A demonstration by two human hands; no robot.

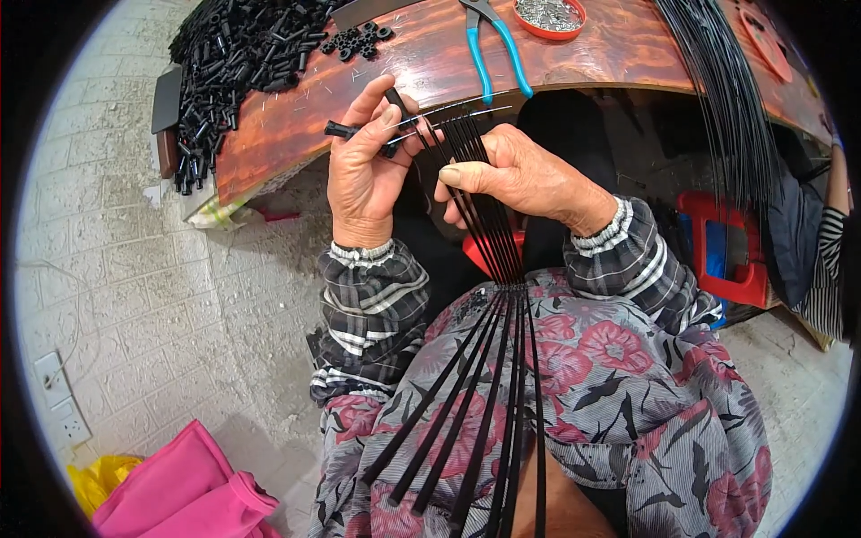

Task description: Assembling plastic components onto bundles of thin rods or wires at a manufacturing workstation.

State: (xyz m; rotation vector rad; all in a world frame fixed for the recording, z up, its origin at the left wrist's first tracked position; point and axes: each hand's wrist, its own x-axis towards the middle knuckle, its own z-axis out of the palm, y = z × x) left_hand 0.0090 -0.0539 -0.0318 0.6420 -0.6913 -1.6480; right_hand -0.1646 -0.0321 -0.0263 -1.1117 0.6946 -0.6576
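Reddish wooden bench [430,63] ahead holds blue pliers [489,45] and loose black parts [242,54]. My left hand [363,175] pinches a small black tube [345,131]; my right hand [520,175] is clamped on the black ribs [489,233], which run lengthwise from my lap up toward the bench, tips fanned. A loosened pinch could let them splay apart.

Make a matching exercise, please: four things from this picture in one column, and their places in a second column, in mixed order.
Things:
1. black strips
2. pliers
3. pink cloth
4. red dish

Places:
A. floor, lower left
B. table, far edge, holding small metal pieces
C. fanned over the lap
D. table, blue handles toward the hands

Pairs: 1-C, 2-D, 3-A, 4-B
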